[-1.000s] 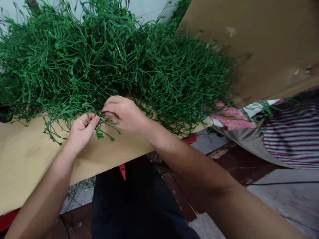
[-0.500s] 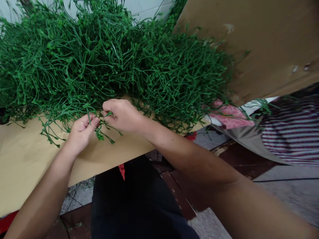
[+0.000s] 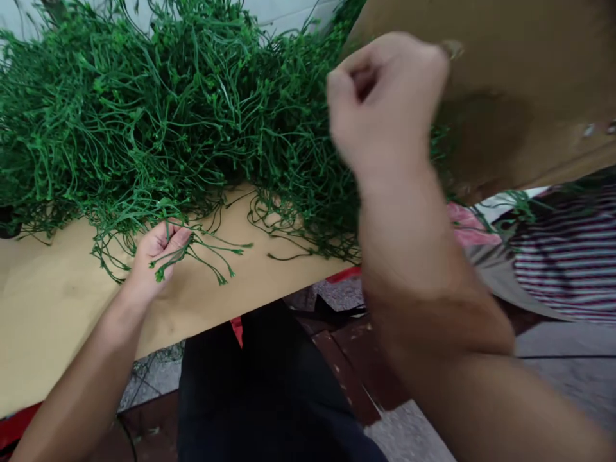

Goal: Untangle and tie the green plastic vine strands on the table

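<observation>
A large heap of thin green plastic-looking stems [image 3: 192, 122] spreads over the far side of a tan board [image 3: 269, 282]. My left hand [image 3: 161, 253] pinches a small green sprig [image 3: 206, 247] at the heap's near edge, its branches fanning out to the right over the board. Raised over the right end of the heap, in front of a brown cardboard sheet, is my right hand [image 3: 387, 102]. Its fingers are curled together and blurred by motion; whether they hold anything is hidden.
Brown cardboard [image 3: 520, 83] leans at the upper right. Beside it, a person's striped clothing [image 3: 568, 269] and a pink cloth [image 3: 469, 224] show at the right. My dark-clothed legs [image 3: 260, 391] are below the board, above a tiled floor.
My right hand has moved from beside my left hand up and to the right, over the heap. My left hand stays nearly in place, the sprig's branches now more spread.
</observation>
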The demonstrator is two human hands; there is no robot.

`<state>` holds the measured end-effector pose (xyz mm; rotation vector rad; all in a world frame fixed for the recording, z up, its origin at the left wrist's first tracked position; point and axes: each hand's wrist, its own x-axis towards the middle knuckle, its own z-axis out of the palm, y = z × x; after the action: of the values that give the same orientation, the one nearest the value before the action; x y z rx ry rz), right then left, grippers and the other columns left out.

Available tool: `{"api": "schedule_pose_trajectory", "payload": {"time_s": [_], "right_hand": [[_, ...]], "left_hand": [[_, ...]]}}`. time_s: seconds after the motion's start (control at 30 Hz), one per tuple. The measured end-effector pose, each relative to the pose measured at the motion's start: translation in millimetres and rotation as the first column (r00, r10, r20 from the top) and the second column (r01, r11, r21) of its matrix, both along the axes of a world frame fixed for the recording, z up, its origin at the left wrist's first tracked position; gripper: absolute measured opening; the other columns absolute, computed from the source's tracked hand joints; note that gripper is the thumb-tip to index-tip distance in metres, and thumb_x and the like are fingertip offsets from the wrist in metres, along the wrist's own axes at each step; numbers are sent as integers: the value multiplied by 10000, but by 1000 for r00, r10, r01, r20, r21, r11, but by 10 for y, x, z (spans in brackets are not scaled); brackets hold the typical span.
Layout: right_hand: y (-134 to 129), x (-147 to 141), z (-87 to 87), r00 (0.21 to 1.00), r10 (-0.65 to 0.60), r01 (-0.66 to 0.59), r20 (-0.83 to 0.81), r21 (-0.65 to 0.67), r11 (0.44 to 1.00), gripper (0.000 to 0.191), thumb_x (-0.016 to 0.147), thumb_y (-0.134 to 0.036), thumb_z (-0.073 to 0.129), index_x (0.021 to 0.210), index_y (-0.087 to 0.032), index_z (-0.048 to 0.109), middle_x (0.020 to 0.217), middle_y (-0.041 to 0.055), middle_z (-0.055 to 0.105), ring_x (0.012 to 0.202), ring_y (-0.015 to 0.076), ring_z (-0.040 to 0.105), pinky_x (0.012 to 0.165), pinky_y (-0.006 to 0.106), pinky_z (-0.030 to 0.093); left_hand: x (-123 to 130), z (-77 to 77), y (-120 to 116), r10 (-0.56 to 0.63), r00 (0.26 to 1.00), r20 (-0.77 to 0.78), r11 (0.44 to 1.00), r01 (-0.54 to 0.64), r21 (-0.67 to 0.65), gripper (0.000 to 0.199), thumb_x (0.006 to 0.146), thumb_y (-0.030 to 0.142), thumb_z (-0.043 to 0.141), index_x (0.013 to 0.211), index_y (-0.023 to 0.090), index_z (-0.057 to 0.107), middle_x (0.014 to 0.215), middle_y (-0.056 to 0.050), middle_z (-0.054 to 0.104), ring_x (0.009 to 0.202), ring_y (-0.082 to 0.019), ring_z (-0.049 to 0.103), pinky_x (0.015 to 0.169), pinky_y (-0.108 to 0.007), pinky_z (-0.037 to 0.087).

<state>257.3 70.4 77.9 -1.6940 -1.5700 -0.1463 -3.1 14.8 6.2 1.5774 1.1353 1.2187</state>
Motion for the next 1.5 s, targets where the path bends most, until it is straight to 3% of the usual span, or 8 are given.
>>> {"api": "schedule_pose_trajectory", "payload": {"time_s": [0.13, 0.27, 0.37, 0.5, 0.77, 1.13, 1.27, 1.5], "right_hand": [[-81, 148, 33, 976, -212, 216, 53, -85, 973, 603, 810, -273, 576, 1304, 17, 389, 1327, 266, 396, 1256, 335, 386, 1040, 454, 296], [-360, -300, -217, 966, 252, -255, 61, 30, 967, 431, 846, -338, 521, 1171, -55, 518, 1172, 188, 529, 1128, 284, 462, 968, 426, 348], [-467, -690, -377, 710, 672, -704, -213, -237, 669, 260, 900, -324, 421, 848, -120, 574, 736, 40, 546, 716, 131, 506, 668, 274, 400], [-451, -934, -445, 510, 708, -860, -488, -300, 413, 238, 869, -224, 447, 651, -132, 475, 559, -47, 340, 532, 54, 315, 517, 215, 258], [-355, -838, -513, 531, 811, -845, -245, -222, 486, 208, 789, -97, 442, 584, -137, 441, 622, -23, 382, 589, 66, 355, 580, 223, 268], [-185, -1021, -456, 846, 525, -494, 99, -226, 839, 225, 824, -172, 415, 764, -122, 626, 787, 67, 583, 670, 135, 469, 631, 277, 324], [181, -641, -378, 981, 189, -179, 50, -169, 969, 220, 824, -129, 414, 748, -119, 620, 780, 104, 610, 723, 178, 518, 689, 317, 375], [204, 142, 103, 996, 28, -41, 90, 147, 988, 295, 862, -191, 390, 877, -110, 674, 907, 150, 660, 957, 263, 580, 848, 401, 413]], "left_hand": [[73, 15, -6, 6, 999, 37, 1000, -7, 16, 409, 654, 526, 690, 616, 171, 490, 513, 56, 356, 440, -47, 279, 378, -192, 203], [76, -17, 7, 8, 998, -59, 1000, -6, 27, 371, 719, 492, 647, 621, 172, 487, 515, 57, 338, 441, -52, 257, 383, -204, 207], [38, -35, -4, 15, 997, -69, 997, -10, 79, 314, 761, 455, 618, 674, 174, 506, 543, 54, 356, 458, -56, 271, 407, -203, 229], [-5, -13, -32, 37, 984, -172, 984, -5, 181, 270, 793, 397, 594, 672, 173, 503, 572, 43, 387, 513, -68, 336, 473, -204, 291], [-5, 21, -76, 18, 959, -283, 982, 37, 187, 273, 821, 310, 540, 611, 174, 432, 563, 47, 353, 526, -71, 325, 505, -214, 292], [-4, -22, -62, 59, 972, -228, 977, -9, 214, 340, 826, 425, 536, 616, 182, 426, 553, 48, 349, 504, -72, 311, 473, -218, 274], [-88, -52, -103, 0, 982, -188, 974, 43, 224, 358, 826, 427, 548, 598, 179, 429, 568, 36, 389, 529, -75, 376, 496, -214, 314], [-108, -1, 35, 49, 998, 26, 999, -49, 15, 322, 771, 448, 614, 664, 185, 461, 553, 58, 344, 455, -55, 291, 403, -193, 257]]}}
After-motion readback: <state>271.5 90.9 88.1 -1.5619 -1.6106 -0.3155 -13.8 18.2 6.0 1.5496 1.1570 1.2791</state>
